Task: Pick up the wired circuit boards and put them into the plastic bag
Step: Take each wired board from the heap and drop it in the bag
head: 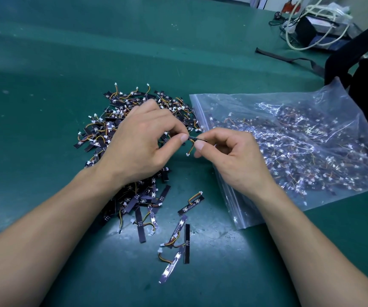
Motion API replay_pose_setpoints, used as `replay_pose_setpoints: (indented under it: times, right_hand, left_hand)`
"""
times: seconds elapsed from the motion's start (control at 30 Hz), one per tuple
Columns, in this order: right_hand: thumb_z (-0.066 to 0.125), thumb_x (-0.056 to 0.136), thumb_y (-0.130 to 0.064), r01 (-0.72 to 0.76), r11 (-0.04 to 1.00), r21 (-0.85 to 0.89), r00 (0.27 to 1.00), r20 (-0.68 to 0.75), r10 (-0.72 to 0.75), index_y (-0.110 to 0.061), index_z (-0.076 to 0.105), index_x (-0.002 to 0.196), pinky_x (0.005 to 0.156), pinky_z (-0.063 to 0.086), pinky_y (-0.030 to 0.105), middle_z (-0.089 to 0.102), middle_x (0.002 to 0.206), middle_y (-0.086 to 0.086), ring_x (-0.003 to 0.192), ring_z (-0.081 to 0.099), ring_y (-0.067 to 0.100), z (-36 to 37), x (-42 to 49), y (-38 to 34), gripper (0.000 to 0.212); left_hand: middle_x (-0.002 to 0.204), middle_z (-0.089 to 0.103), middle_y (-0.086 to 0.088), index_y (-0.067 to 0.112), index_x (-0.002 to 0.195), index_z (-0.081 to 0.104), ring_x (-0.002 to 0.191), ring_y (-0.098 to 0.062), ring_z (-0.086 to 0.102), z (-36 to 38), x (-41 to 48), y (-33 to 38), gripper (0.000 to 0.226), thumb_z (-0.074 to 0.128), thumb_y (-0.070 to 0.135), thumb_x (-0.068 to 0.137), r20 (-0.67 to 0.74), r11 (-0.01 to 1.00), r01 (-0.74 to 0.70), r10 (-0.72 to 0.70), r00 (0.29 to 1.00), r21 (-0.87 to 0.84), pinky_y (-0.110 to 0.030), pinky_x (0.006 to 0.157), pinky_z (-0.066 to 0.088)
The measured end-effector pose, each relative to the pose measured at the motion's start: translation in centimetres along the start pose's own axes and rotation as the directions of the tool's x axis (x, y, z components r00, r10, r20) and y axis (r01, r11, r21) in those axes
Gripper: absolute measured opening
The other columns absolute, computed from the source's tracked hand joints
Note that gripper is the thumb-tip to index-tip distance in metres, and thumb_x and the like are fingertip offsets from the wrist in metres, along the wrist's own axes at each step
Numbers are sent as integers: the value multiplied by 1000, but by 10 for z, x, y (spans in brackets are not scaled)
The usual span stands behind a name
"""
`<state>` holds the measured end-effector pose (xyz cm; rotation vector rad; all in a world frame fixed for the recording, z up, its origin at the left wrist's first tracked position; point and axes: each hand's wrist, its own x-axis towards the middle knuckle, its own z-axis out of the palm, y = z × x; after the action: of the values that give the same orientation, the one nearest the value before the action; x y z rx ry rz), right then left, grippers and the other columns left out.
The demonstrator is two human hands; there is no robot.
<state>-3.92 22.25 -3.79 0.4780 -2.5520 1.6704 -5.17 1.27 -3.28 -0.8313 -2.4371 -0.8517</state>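
Item: one wired circuit board (197,138), ends pinched by left hand (138,140) and right hand (229,156), just beside plastic bag (324,96) mouth. Advice: left lets go, right slides board in, wire tucked.

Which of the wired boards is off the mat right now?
The board pinched between the left hand and right hand, its wire dangling. All others lie in the pile, loose on the mat, or inside the bag.
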Motion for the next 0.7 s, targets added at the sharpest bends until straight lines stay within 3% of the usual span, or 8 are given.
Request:
replay_pose_setpoints:
  times: [0.37, 0.7]
  right_hand:
    - [68, 88, -26, 51, 998, -40, 997, -58, -54, -23, 74, 77, 54, 35, 16, 70, 67, -9, 51, 44, 5, -1, 0, 0, 13]
    - [68, 88, -29, 46, 998, -32, 996, -75, -48, -27, 74, 82, 52, 34, 19, 71, 72, -3, 51, 40, 9, 0, 1, 1, 8]
  left_hand:
    - [83, 68, 7, 16, 92, 75, 82, -18, 46, -2, 1, 4, 15, 66, 28, 93, 2, 999, 33, -33, 999, -22, -45, 77, 45]
    - [81, 68, 4, 14, 85, 72, 80, -19, 45, -1, 1, 4, 15, 65, 24, 94, 2, 1000, 26, -26, 1000, -3, -42, 76, 43]
